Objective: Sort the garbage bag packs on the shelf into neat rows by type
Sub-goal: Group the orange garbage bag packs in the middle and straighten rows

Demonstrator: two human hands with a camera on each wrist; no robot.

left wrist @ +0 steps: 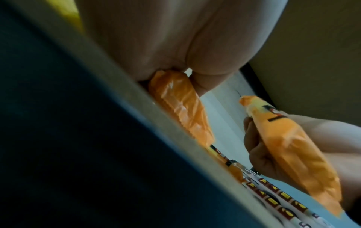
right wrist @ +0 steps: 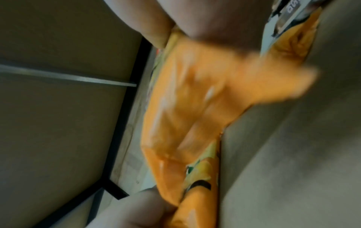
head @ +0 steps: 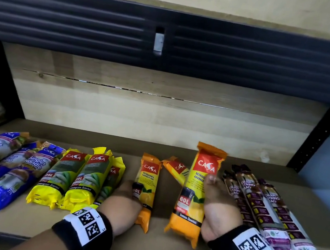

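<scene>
Four types of pack lie on the wooden shelf [head: 166,246]: blue Singlet Handle packs [head: 11,169] at the left, yellow Casa packs [head: 75,178], orange Casa packs, and purple Draw String packs [head: 263,210] at the right. My left hand [head: 125,198] grips an orange pack [head: 147,186] [left wrist: 175,104] that lies on the shelf beside the yellow ones. My right hand [head: 218,205] [left wrist: 257,151] holds a second orange pack [head: 197,190] [left wrist: 289,146] [right wrist: 195,100], tilted up off the shelf, thumb on its front. A third orange pack [head: 175,169] lies between them, further back.
A dark slatted shelf front [head: 169,41] hangs overhead. Black uprights [head: 318,140] frame the bay on both sides, with a wooden back panel [head: 161,114] behind. Bare shelf shows behind the packs and between the two orange packs in my hands.
</scene>
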